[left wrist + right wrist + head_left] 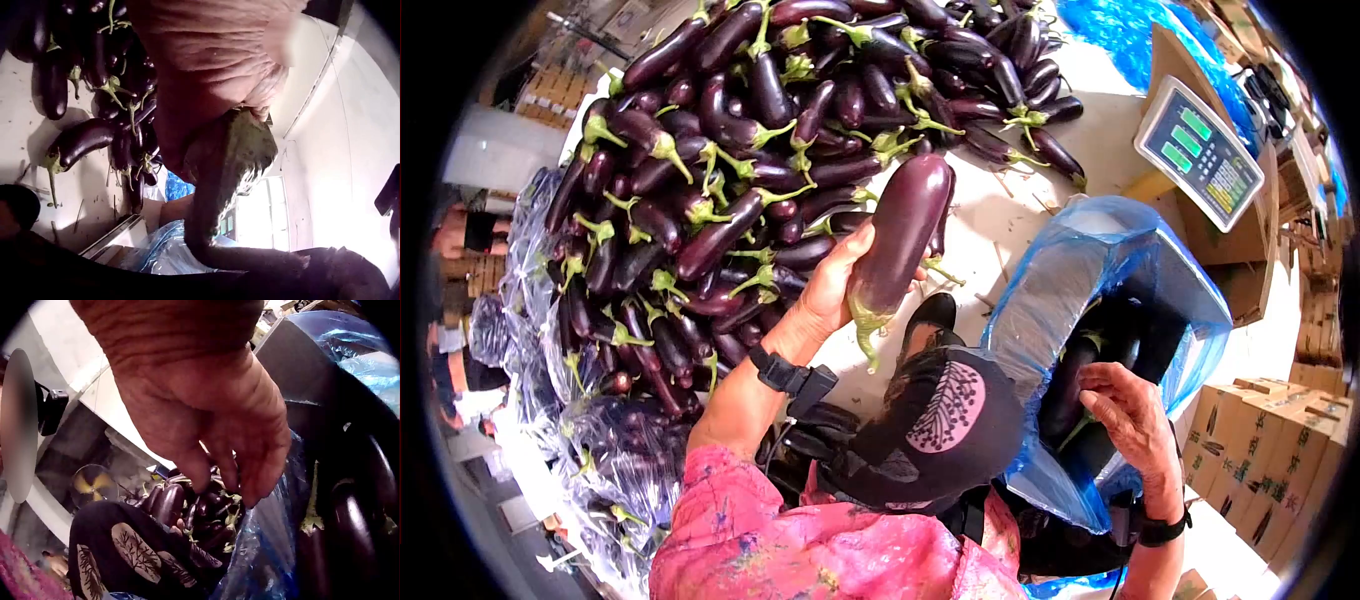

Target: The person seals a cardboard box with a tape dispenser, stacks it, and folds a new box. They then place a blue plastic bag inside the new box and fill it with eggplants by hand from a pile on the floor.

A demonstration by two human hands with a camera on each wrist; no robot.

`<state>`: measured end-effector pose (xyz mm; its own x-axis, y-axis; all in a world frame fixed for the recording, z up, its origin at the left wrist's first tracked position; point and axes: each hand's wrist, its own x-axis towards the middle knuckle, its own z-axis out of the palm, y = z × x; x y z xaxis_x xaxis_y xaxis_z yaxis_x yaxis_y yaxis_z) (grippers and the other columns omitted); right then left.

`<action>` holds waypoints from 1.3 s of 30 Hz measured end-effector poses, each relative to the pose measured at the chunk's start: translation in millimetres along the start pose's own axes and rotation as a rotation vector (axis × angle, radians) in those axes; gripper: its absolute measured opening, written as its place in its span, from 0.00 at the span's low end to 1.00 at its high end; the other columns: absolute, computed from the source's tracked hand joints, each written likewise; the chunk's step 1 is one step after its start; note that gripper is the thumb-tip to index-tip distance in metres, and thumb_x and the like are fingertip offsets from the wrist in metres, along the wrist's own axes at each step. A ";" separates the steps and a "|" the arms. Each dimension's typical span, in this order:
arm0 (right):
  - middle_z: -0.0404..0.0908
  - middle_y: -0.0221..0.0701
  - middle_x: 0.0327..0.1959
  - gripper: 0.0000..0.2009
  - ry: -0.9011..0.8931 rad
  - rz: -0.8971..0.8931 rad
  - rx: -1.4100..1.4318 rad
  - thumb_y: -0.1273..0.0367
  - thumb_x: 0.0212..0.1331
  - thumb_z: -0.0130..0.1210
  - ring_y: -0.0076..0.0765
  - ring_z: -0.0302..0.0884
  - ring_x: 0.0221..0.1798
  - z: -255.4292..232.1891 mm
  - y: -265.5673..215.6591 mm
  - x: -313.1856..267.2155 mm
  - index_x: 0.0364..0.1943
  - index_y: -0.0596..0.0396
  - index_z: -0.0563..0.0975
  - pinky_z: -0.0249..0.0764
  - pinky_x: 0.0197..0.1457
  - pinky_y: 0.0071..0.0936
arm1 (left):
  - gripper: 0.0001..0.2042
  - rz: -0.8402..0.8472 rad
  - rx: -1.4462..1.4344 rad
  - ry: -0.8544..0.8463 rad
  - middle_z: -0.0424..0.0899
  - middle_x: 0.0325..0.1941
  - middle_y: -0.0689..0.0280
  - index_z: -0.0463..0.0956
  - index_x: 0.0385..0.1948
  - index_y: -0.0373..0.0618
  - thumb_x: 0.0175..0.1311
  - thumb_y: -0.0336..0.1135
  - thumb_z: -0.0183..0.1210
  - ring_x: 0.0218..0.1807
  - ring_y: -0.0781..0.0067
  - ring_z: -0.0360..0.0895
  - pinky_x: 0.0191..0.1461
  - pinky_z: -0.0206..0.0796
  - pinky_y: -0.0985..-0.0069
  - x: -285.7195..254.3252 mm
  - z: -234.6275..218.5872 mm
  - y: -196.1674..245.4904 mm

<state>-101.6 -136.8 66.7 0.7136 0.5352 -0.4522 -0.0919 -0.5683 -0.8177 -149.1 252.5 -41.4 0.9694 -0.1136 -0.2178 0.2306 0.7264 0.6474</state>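
Note:
My left hand [832, 280] grips a large purple eggplant [903, 225] above the white table, its green stem pointing down toward me. In the left wrist view the eggplant's green cap [253, 147] and curved stem come out below the palm. Part of another dark eggplant shows behind the held one. My right hand [1128, 410] hangs over a box lined with a blue plastic bag [1050, 275], its fingers loosely bent with nothing between them. Inside the box lie several eggplants [353, 519], beside the right hand in the right wrist view.
A big heap of eggplants [730, 130] covers the table's left and far side. A scale display [1200, 150] stands at the right, with cardboard boxes [1265, 460] below it. Clear plastic wrap [625, 460] edges the left. A dark patterned cap [940, 420] blocks part of the middle.

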 end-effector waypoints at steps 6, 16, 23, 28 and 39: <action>0.84 0.34 0.40 0.16 -0.099 0.051 0.103 0.67 0.67 0.60 0.26 0.81 0.44 13.0 4.6 11.8 0.53 0.65 0.77 0.76 0.50 0.24 | 0.27 0.043 -0.047 0.069 0.74 0.63 0.45 0.61 0.68 0.38 0.71 0.41 0.55 0.59 0.48 0.79 0.61 0.77 0.58 -19.6 -15.7 -0.2; 0.79 0.23 0.40 0.15 -0.147 0.195 0.188 0.66 0.67 0.60 0.20 0.73 0.44 30.0 19.8 32.3 0.53 0.58 0.78 0.69 0.50 0.20 | 0.34 0.030 0.403 0.284 0.78 0.56 0.63 0.64 0.67 0.39 0.59 0.34 0.67 0.57 0.74 0.75 0.63 0.68 0.74 -63.8 -51.5 5.7; 0.76 0.19 0.35 0.07 -0.087 0.140 0.175 0.66 0.70 0.57 0.15 0.69 0.39 42.1 20.0 42.2 0.42 0.55 0.77 0.64 0.44 0.16 | 0.38 -0.060 1.028 0.445 0.76 0.62 0.55 0.64 0.68 0.38 0.52 0.33 0.68 0.63 0.63 0.74 0.70 0.63 0.69 -122.0 -163.3 -46.7; 0.75 0.20 0.34 0.06 0.005 0.186 0.188 0.68 0.70 0.55 0.17 0.68 0.38 49.0 11.2 40.4 0.39 0.56 0.76 0.65 0.45 0.17 | 0.33 0.005 1.259 0.659 0.73 0.66 0.55 0.66 0.68 0.43 0.58 0.30 0.65 0.68 0.60 0.70 0.72 0.61 0.66 -178.8 -168.5 -67.2; 0.75 0.34 0.61 0.23 -0.045 0.159 0.361 0.65 0.72 0.51 0.30 0.72 0.62 25.6 50.7 29.8 0.66 0.62 0.67 0.65 0.69 0.27 | 0.27 -0.337 1.934 0.316 0.69 0.59 0.57 0.75 0.57 0.54 0.49 0.30 0.65 0.66 0.50 0.63 0.64 0.57 0.50 -302.0 -199.1 -197.2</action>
<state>-102.8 -133.8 2.6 0.6402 0.4899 -0.5917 -0.4428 -0.3940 -0.8054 -504.2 278.5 -248.8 0.8784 0.1961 -0.4358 0.3476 -0.8880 0.3010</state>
